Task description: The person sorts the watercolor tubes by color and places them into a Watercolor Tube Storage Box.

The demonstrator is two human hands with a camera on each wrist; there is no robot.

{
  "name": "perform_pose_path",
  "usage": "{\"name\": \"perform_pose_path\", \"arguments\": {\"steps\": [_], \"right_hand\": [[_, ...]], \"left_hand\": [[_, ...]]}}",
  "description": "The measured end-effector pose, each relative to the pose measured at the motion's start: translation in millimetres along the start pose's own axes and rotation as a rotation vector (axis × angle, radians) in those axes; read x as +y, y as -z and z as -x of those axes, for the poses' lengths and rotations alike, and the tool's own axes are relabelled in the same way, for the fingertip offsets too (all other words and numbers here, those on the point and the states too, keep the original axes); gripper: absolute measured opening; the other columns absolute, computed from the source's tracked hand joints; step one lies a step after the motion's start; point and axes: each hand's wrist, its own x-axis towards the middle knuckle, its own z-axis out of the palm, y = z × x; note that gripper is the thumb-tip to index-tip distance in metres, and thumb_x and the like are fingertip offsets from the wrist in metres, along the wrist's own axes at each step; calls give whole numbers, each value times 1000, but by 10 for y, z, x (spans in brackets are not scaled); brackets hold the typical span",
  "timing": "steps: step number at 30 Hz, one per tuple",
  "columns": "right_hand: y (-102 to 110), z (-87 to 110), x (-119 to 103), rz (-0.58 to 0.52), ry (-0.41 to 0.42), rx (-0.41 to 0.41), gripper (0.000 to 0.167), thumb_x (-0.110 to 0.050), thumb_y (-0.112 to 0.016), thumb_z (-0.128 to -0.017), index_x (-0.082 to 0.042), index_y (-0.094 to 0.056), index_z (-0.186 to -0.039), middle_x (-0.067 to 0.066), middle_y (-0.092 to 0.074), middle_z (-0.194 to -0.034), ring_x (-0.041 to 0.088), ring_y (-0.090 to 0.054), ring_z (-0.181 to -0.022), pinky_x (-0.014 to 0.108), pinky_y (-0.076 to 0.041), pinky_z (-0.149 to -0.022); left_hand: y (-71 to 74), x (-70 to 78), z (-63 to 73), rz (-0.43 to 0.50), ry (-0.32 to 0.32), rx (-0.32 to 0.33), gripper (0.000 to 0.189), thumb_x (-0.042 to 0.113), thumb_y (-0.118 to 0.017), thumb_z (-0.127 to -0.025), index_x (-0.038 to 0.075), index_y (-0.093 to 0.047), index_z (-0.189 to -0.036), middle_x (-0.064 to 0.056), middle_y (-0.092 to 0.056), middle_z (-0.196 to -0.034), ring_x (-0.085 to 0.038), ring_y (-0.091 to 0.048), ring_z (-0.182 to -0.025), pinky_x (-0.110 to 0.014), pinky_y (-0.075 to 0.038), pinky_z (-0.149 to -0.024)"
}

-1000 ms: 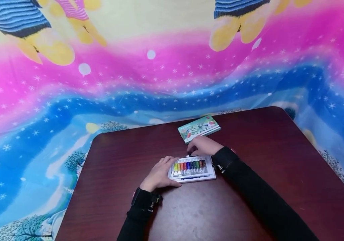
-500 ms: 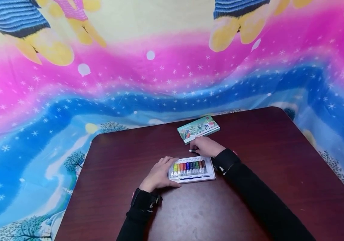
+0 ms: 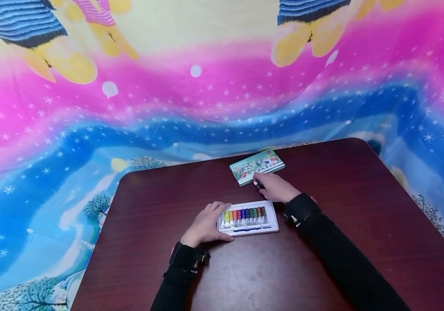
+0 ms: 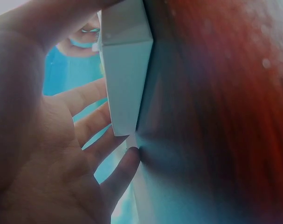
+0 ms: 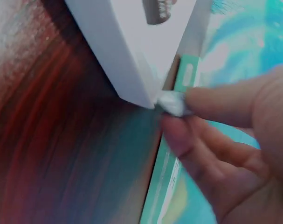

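A white tray (image 3: 274,218) of paint tubes in several colours lies on the table, with a thin dark-blue paintbrush (image 3: 251,228) along its front. My left hand (image 3: 205,225) grips the tray's left end, thumb at the front side and fingers at the back. In the left wrist view the tray's plain white side (image 4: 125,79) stands against spread fingers. My right hand (image 3: 278,188) pinches a small dark paint tube with a white cap (image 3: 255,184), just beyond the tray's back right corner. The right wrist view shows the tube's silvery end (image 5: 173,103) between thumb and fingers; the rest is hidden.
A green printed flat box (image 3: 256,166) lies at the table's back edge, right behind my right hand. The dark red wooden table (image 3: 148,216) has rounded back corners. A colourful patterned cloth (image 3: 206,99) hangs behind it.
My right hand has drawn the paint tube away from the tray's back edge, then moved rightwards and turned it in the fingers. The left hand and tray have stayed put.
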Motion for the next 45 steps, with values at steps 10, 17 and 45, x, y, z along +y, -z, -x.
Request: {"name": "perform_pose_path", "arguments": {"steps": [10, 17, 45], "right_hand": [[60, 298, 12, -836, -75, 220, 49, -7, -65, -102, -6, -47, -148, 22, -65, -113, 32, -74, -79, 44, -63, -71], [50, 499, -93, -1087, -9, 220, 65, -1, -74, -93, -2, -41, -150, 21, -66, -124, 18, -74, -79, 39, -63, -74], [-259, 803, 61, -593, -35, 207, 58, -6, -84, -86, -11, -58, -138, 6, -71, -108, 13, -71, -85, 28, -60, -77]], "left_hand": [[16, 14, -19, -3, 4, -6, 104, 54, -92, -72, 23, -43, -158, -3, -49, -150, -25, -46, -135, -52, -41, -115], [16, 11, -25, 0, 14, -8, 104, 54, -92, -71, 24, -43, -158, -4, -49, -151, -26, -46, -135, -53, -41, -115], [-10, -10, -1, 6, 10, -5, 105, 56, -91, -71, 24, -42, -158, -3, -49, -150, -25, -46, -135, -54, -41, -114]]}}
